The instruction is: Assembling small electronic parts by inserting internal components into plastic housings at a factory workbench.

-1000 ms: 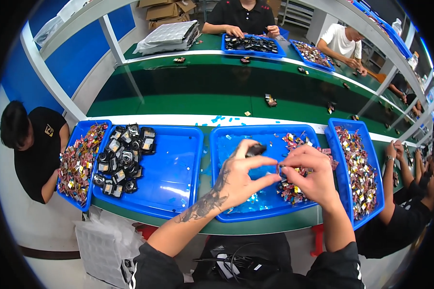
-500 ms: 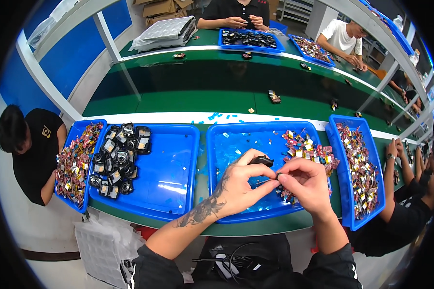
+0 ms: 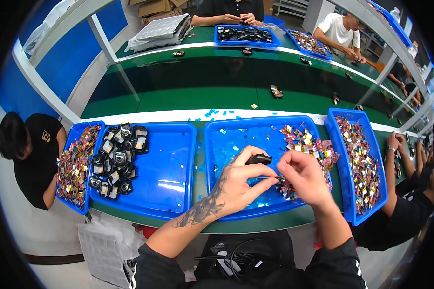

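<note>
A person is working at a green counter, both hands meeting over a blue tray. The left hand is curling closed around a small black part, which is sitting at the thumb and forefinger, just above the tray floor. The right hand is pinching narrowly at something thin, touching the left fingertips; what it is holding is too small to tell. A pile of colourful pieces is lying in the same tray, just beside the right hand. To the left, another blue tray is holding black parts.

Doing this well probably means keeping the black part steady in the left grip and staying low over the tray, so a dropped piece is landing inside it.

Compared with half a second ago, the hands are sitting slightly lower in the tray and pressed closer together, with the black part still between them.
</note>
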Available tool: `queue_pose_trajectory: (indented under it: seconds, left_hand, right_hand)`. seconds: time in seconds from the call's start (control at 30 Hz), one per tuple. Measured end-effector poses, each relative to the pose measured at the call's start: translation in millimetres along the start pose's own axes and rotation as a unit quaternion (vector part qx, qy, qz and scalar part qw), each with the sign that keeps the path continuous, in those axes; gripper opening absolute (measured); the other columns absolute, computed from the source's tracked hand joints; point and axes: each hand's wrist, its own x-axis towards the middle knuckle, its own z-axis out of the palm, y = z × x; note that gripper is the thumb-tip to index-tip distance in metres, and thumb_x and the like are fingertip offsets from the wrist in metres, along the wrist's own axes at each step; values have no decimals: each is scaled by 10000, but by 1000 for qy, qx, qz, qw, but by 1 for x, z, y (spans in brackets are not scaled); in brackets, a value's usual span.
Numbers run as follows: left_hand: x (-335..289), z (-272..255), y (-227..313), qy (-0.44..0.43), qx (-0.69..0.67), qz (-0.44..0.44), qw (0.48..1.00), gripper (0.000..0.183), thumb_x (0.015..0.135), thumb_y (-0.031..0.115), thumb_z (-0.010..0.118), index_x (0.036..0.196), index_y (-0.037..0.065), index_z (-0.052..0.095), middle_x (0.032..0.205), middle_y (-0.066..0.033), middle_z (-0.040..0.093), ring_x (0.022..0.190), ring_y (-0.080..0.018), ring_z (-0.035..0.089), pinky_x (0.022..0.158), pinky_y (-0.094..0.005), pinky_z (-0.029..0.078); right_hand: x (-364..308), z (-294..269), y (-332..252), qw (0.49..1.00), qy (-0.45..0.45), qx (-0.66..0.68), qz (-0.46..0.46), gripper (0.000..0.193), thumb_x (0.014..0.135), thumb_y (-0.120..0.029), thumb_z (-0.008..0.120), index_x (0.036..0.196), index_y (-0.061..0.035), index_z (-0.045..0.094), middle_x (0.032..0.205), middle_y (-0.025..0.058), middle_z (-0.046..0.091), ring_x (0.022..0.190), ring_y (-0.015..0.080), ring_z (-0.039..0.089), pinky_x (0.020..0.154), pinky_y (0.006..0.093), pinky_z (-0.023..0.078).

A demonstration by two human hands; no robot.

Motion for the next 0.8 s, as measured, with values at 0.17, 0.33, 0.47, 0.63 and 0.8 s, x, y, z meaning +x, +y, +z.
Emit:
queue_pose_trajectory:
  seconds: [0.17,0.33,0.47,0.63,0.8]
  left_hand:
    - [2,0,-1,50,7,-34,998,146,754,76,778,893,66,732,1023,-95,600,921,-177,608,727,-264,486]
    - [0,1,-1,42,-23,-122,991,134,771,76,763,894,40,722,988,-83,614,856,-128,593,676,-229,456]
    - [-3,2,-10,22,-18,-111,993,202,798,77,741,994,43,708,1031,-77,604,890,-130,594,709,-239,473]
    - [4,3,0,48,-253,-160,953,487,968,64,488,1432,65,341,1191,-110,571,995,-148,593,793,-239,470]
    - [5,1,-17,112,-377,-200,897,354,992,85,457,1340,19,451,1148,-143,623,1027,-187,617,840,-282,504]
  right_hand:
    - [2,6,11,948,69,-281,-133,108,794,-35,697,870,-31,620,708,102,596,552,207,582,535,325,467]
    - [-7,18,-4,979,124,-74,-144,189,824,19,659,1005,-32,680,899,73,636,796,144,611,629,228,523]
    - [-1,20,8,967,57,-126,-216,182,858,11,638,1040,-6,634,914,55,621,771,99,594,609,208,482]
    - [-13,18,1,975,133,142,-106,91,905,17,598,992,32,619,851,8,611,764,35,547,671,187,449]
    - [-19,19,-1,985,11,169,-40,113,888,30,611,996,42,641,896,29,627,763,44,551,679,185,450]
